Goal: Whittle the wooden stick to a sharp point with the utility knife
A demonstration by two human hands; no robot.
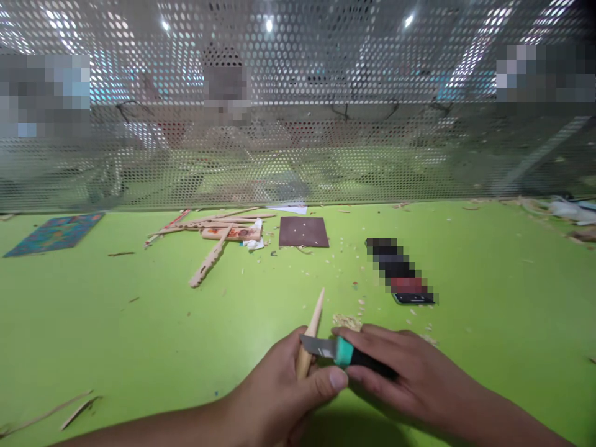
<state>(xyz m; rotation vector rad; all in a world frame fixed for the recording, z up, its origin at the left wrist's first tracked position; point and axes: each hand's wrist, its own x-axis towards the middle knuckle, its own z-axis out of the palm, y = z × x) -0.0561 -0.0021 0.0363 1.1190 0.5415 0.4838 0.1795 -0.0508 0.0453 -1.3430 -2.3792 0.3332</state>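
My left hand (288, 385) is closed around a pale wooden stick (315, 316) whose tapered point rises away from me. In my right hand (395, 360) is a carving knife (344, 352) with a black and turquoise handle. Its short steel blade lies across the stick, just above my left thumb. The thumb's tip is close to the knife handle. Beyond my right fingers lies a small heap of wood shavings (347, 321). The lower end of the stick is hidden in my left hand.
A phone (414, 299) lies to the right. Farther back are a brown sandpaper square (303, 231), several carved wooden sticks (209, 257) and, far left, a patterned blue mat (56, 234). A perforated metal screen (298, 155) borders the green table (162, 347); blurred people are behind it.
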